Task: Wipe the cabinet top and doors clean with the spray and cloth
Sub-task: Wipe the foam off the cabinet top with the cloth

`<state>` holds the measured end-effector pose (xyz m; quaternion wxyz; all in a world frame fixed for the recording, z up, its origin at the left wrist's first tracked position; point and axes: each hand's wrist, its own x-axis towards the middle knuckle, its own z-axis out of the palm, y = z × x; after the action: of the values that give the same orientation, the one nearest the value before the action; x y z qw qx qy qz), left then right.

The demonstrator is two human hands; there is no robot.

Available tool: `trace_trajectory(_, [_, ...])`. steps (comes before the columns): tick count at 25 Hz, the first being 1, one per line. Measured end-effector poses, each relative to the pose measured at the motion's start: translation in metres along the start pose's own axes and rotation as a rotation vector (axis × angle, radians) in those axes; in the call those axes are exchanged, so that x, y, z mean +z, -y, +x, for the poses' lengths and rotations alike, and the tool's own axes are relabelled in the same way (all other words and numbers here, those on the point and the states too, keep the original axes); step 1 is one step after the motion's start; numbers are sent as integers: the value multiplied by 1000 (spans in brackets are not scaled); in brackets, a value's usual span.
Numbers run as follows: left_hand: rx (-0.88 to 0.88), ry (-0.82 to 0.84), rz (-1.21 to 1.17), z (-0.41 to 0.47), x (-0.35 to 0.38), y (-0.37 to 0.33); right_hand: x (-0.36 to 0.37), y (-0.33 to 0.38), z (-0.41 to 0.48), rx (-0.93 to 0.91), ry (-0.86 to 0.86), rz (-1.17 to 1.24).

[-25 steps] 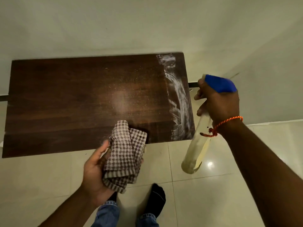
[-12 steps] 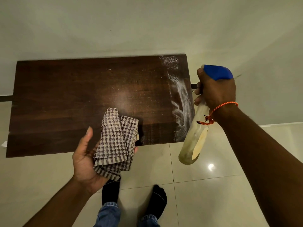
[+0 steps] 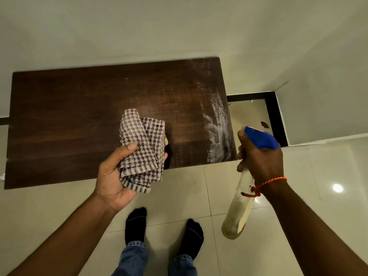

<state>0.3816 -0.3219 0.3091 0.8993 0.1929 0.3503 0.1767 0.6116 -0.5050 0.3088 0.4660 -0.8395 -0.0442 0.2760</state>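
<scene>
The checked cloth (image 3: 142, 150) is pinched in the left hand (image 3: 113, 176), the spray bottle (image 3: 242, 204) gripped in the right hand (image 3: 260, 162); the misted cabinet top (image 3: 79, 116) is best wiped in overlapping strokes toward the white streaks (image 3: 219, 132).

The cabinet top (image 3: 79, 120) is dark brown with whitish streaks at its right end; the cloth (image 3: 142, 148) is purple-and-cream checked (striped at its hem); the spray bottle (image 3: 239, 212) is yellowish, blue-headed.
</scene>
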Motion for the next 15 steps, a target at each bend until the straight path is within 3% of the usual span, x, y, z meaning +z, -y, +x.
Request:
trace_trajectory(7, [-19,-34,115,11,-4,8,-13,-27,-36,29,-45,-10])
trace_trajectory(11, [143,-120,171,20,3,14,-14,-40,-53,61,-42,-16])
trace_trajectory(13, [275,-159,318,26,7,16,-15,-49,-61,72,-39,-29])
trace_trajectory(15, [428,-195,668,31,5,18,-15,-54,-68,54,-36,-38])
